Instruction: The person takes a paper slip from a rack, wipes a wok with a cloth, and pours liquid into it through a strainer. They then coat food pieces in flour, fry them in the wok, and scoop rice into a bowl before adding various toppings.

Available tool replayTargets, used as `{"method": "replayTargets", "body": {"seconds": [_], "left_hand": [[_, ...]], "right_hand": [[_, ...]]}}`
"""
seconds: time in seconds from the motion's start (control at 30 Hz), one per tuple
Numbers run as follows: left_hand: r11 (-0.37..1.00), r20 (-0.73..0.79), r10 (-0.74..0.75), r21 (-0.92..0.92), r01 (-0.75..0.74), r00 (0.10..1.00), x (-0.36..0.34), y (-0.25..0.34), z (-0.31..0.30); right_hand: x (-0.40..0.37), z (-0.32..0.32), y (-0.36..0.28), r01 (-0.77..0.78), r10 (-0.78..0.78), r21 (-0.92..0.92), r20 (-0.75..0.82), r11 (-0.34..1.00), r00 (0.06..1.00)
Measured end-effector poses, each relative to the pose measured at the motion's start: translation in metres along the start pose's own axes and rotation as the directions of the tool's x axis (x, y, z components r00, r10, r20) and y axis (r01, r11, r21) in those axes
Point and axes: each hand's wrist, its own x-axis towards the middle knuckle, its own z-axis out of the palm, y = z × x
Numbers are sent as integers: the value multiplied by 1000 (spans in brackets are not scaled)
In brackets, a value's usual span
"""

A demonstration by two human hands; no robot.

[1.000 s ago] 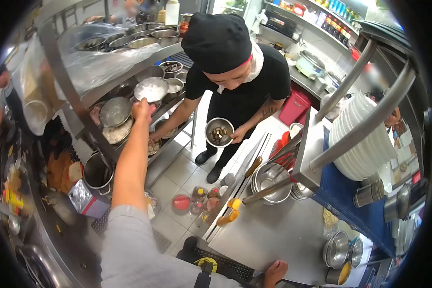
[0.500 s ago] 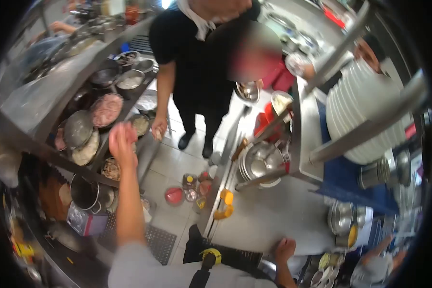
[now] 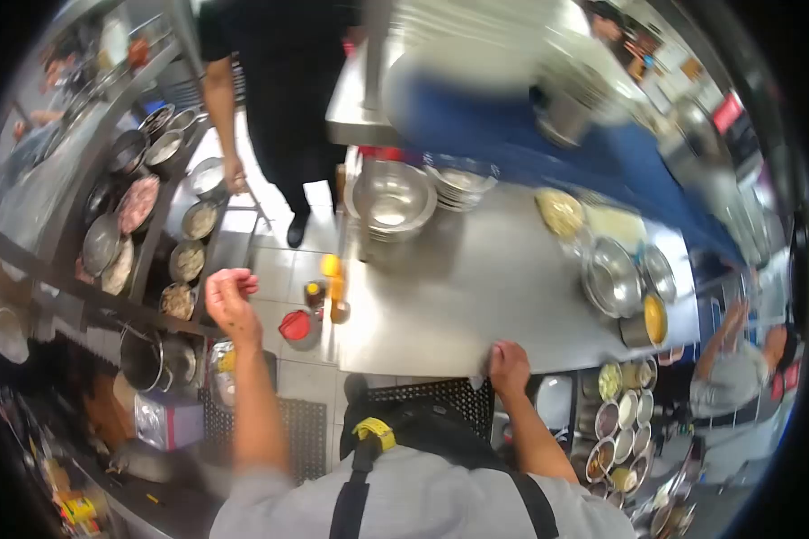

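My left hand (image 3: 232, 301) is raised over the aisle, its fingers loosely bent and partly apart, and I see nothing in it. It is nearest to the row of food pans on the left, with a pan of chopped food (image 3: 178, 302) just beyond it. My right hand (image 3: 510, 364) is closed at the front edge of the steel counter (image 3: 440, 314). Whatever its fingers hold, if anything, is hidden. A small pale blurred thing (image 3: 476, 383) shows beside that hand at the edge.
Steel bowls (image 3: 391, 202) are stacked at the counter's back left. More bowls (image 3: 611, 277) and a yellow-topped container (image 3: 653, 319) stand right. Food tubs (image 3: 626, 409) line the lower right. A person in black (image 3: 288, 90) stands in the aisle. A red-lidded container (image 3: 295, 325) is below.
My view has swung right, bringing more of the counter into sight. My right hand now appears at the counter's front edge. My left hand stays raised on the left, slightly lower in view.
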Motion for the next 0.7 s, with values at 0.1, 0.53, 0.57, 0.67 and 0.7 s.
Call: {"method": "replayTargets", "body": {"seconds": [0.1,0.53,0.57,0.67,0.7], "left_hand": [[999,45,-2,37,1,999,-67,21,32],[986,314,-103,158,55,944,-229,62,93],[987,338,-96,154,46,936,-227,62,93],[983,425,-127,174,57,896,-216,44,96],[981,454,-144,179,68,879,-212,37,99]], "right_hand": [[-4,-30,9,-64,59,203,31,977,998],[-70,-97,87,-298,305,443,59,845,951],[-72,-91,88,-269,310,471,-10,840,951],[-67,-79,90,-253,306,494,-27,832,952],[-60,-79,91,-256,295,488,-4,835,955]]}}
